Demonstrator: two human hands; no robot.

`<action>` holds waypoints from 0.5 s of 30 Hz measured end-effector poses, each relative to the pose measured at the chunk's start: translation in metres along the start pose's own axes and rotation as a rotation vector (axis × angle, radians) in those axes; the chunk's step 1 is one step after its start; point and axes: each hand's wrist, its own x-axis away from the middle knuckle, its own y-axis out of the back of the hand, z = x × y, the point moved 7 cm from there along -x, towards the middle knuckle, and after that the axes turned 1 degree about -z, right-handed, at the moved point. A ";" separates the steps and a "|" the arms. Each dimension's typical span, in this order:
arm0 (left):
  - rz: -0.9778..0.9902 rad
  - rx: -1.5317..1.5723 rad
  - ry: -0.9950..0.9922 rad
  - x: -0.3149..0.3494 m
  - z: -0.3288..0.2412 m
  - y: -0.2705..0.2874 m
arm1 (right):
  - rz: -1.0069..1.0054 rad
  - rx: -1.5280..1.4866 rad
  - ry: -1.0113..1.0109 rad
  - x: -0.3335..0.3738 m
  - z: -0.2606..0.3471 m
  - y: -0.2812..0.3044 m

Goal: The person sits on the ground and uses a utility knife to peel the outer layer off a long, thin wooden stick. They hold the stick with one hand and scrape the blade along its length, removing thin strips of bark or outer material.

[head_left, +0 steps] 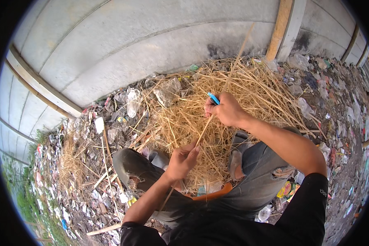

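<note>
A long, thin bamboo strip (204, 132) runs aslant from my lap up past both hands toward the wall. My left hand (182, 162) is closed round its lower part, above my left shin. Farther up and to the right, my right hand (228, 110) is closed on a blue-handled cutter (213, 98); only the end of its handle sticks out, and the blade is hidden. The strip passes at this right hand too, its upper part slanting beyond the knuckles. Beneath both hands lies a heap of pale curled shavings (172, 127) between my feet.
A grey panel wall (151, 41) stands ahead, with a wooden post (279, 30) against it. Loose bamboo strips (107, 164) lie at left. Plastic litter (133, 102) covers the ground around. An orange curved thing (213, 194) shows between my legs.
</note>
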 end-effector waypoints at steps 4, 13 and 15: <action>0.008 -0.019 0.002 -0.002 0.003 0.004 | 0.021 0.026 -0.069 0.000 0.009 0.001; 0.066 0.113 0.059 0.002 -0.002 0.003 | 0.095 -0.306 -0.183 0.003 0.008 -0.002; 0.065 0.009 0.040 0.001 0.021 0.013 | 0.075 -0.668 -0.226 -0.002 0.006 0.007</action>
